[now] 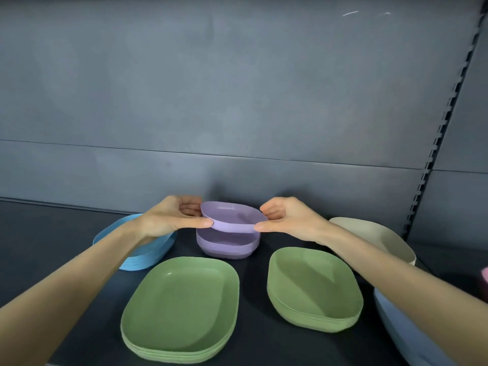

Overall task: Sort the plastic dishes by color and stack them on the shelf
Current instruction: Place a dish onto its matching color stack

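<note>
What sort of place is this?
Likely a shop or stockroom: a dark shelf with a grey back panel, a slotted upright post, and colour-sorted stacks of plastic dishes, the left hand and right hand holding a purple plastic dish.

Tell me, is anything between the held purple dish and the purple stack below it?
Nothing visible. The purple dish, held by the left hand and right hand, hangs right above the purple stack.

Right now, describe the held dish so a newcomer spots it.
On the dark shelf, look at the back middle, behind the two green stacks. Above the purple stack, left hand and right hand pinch one purple dish, the only one off the shelf.
</note>
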